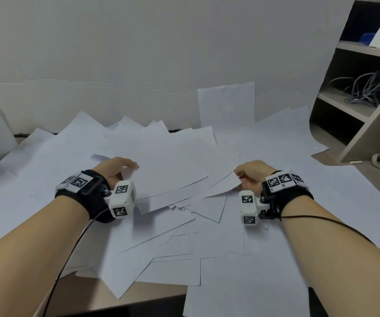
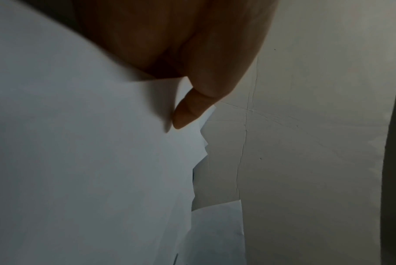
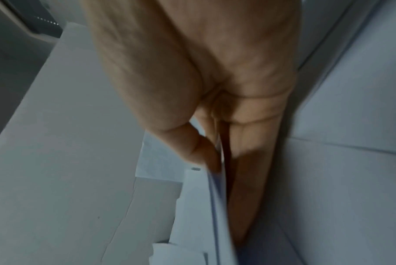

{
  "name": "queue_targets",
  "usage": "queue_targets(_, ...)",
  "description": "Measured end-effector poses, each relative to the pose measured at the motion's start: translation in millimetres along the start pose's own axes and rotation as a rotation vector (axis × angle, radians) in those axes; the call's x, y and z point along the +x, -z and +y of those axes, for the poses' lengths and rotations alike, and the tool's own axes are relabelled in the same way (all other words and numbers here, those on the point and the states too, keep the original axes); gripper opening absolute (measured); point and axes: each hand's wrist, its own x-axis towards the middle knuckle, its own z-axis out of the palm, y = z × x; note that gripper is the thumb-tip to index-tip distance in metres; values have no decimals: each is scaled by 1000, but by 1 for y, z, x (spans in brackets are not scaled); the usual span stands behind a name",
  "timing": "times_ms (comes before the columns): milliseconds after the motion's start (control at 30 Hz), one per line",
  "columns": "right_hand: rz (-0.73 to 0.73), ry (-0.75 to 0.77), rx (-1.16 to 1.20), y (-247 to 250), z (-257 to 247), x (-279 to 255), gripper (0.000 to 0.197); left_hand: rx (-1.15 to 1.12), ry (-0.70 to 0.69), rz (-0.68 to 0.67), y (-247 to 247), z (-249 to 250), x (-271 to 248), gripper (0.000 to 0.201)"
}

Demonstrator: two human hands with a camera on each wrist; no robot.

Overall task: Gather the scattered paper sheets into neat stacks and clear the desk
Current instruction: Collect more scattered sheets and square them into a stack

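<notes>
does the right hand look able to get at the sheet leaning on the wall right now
Probably not freely: the right hand is busy pinching a bundle of sheets that the left hand also holds. The leaning sheet stands unobstructed behind, farther back.

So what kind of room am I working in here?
Most likely an office or workroom: a desk buried in loose white paper sheets, pushed against a plain wall, with a shelf unit at the right holding coiled cables.

I find no readable words or numbers anywhere; only black-and-white square coded markers (image 1: 78, 180) on the white wrist-worn camera blocks (image 1: 122, 199), and the white paper sheets (image 1: 168, 161) look blank.
</notes>
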Motion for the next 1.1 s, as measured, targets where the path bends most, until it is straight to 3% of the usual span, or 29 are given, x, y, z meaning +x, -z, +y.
queue_targets(100, -131, -51, 4, -7, -2, -13, 21, -34, -28, 10, -6, -5, 0, 37)
queue_targets(200, -66, 1, 78, -7, -11, -15, 13, -45, -87, 18, -10, -7, -4, 21)
queue_targets(267, -34, 31, 72, -10, -17, -11, 8, -63, -131, -8, -9, -9, -5, 20)
queue_targets(400, 57, 89, -347, -24, -22, 3, 14, -119, -196, -69, 0, -12, -2, 31)
queue_targets(467, 84, 117, -398, -31, -22, 9, 12, -150, -154, -95, 2, -14, -1, 30)
queue_targets(633, 20, 118, -388, -32, -23, 10, 8, -128, -111, -65, 1, -12, -2, 31)
queue_targets(733, 94, 134, -311, -25, -24, 9, 13, -134, -174, -21, -2, -12, -1, 27)
queue_targets(833, 207, 239, -331, -26, -24, 9, 7, -159, -192, -43, -2, -14, 1, 26)
queue_targets(900, 289, 361, -340, -27, -28, 8, 21, -168, -149, -66, 0, -15, 3, 24)
queue_targets(967, 313, 500, -346, -27, -34, 0, 12, -166, -101, -79, 2, -16, 4, 20)
queue_targets(1100, 274, 671, -324, -27, -43, -16, 37, -183, -69, -90, 1, -16, 1, 17)
